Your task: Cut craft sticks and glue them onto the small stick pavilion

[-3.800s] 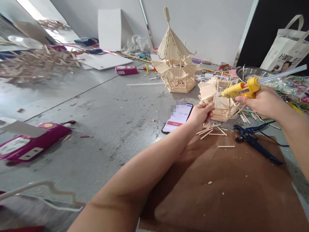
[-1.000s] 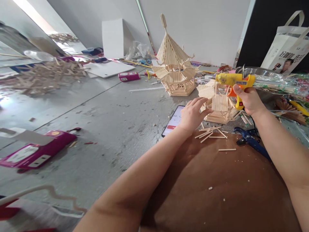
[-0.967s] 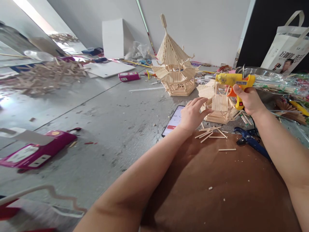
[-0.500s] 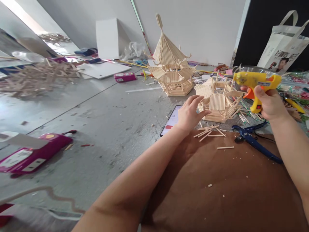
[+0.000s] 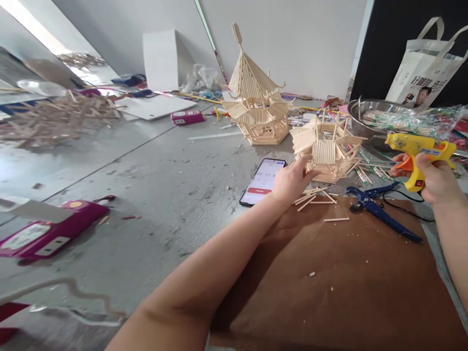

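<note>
My left hand (image 5: 293, 181) is at the front left corner of a small, roofless pavilion model (image 5: 323, 152) made of pale wooden sticks. Its thumb and fingers are apart at the model's lower edge; whether they touch it, I cannot tell. On the right, my right hand (image 5: 437, 178) grips a yellow hot glue gun (image 5: 420, 146) by its handle, the nozzle pointing left, with fingers by the orange trigger. Loose sticks (image 5: 310, 197) lie just below the model. Blue cutters (image 5: 383, 212) rest on the brown mat (image 5: 329, 292). A phone (image 5: 262, 183) showing a timer lies beside my left hand.
A taller roofed stick pavilion (image 5: 258, 107) stands behind. At the back right are a metal bowl (image 5: 360, 124) with wrapped sticks and a white bag (image 5: 417, 78). A purple power strip (image 5: 60, 229) and a stick pile (image 5: 62, 119) lie on the left.
My left hand has moved down and closer to the small model's corner. My right hand has carried the glue gun right and down, away from the model, uncovering the bowl.
</note>
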Motion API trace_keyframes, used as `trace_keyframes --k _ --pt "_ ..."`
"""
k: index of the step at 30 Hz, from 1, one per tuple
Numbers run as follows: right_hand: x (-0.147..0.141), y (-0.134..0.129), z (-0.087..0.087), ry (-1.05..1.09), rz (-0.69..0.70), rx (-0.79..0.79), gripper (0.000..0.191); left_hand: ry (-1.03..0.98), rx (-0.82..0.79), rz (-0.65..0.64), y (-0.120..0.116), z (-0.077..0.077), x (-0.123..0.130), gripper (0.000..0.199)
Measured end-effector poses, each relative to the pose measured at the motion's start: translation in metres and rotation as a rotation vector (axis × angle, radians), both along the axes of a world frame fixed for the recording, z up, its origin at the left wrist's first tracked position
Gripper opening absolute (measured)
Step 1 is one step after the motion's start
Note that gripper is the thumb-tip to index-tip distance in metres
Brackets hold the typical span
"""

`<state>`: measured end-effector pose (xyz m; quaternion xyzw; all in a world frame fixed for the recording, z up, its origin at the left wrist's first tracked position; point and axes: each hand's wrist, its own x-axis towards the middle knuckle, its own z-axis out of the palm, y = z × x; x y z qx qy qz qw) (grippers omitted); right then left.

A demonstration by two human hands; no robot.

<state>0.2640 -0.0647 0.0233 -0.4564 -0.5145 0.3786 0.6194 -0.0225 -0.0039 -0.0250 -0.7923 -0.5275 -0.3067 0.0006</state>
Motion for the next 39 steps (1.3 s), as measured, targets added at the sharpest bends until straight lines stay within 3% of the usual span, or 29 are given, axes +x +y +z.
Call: trace_keyframes --k 5,11,16,23,39 --pt "-0.023 0.018 0.005 0.025 0.147 0.008 0.029 -0.086 -0.025 -0.018 0.006 0.001 0.002 0.04" --pt "-0.066 0.06 0.01 -0.061 0.213 0.035 0.032 -0.149 -0.023 -0.027 0.01 0.002 0.002 0.039" --pt "-0.093 0.084 0.01 0.007 0.305 0.067 0.035 -0.188 -0.011 -0.042 0.013 -0.001 0.0 0.039" --pt "-0.1 0.085 0.011 0.002 0.325 0.03 0.039 -0.256 -0.001 -0.082 0.014 -0.001 0.0 0.035" --pt "-0.098 0.086 0.012 -0.088 0.276 -0.009 0.044 -0.237 -0.099 -0.014 0.011 0.006 0.0 0.037"
